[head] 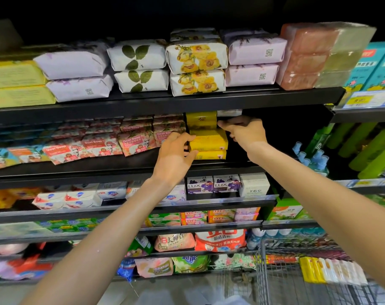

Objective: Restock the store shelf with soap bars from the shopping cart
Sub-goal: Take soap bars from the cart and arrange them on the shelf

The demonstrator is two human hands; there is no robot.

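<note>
Up on the second shelf [121, 166], yellow soap bars [208, 140] lie stacked, long sides facing out, between both hands. Left hand [174, 155] grips the stack's left edge; right hand [245, 130] seemingly pinches a top bar, nearer the gap beside it.

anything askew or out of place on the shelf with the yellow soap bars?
Yes. The yellow soap stack is uneven: the middle bar juts forward and is tilted against the ones above and below it. The left hand and right hand flank the stack. The Goat Soap packs beside it lean at mixed angles. Nothing looks spilled or damaged.
</note>
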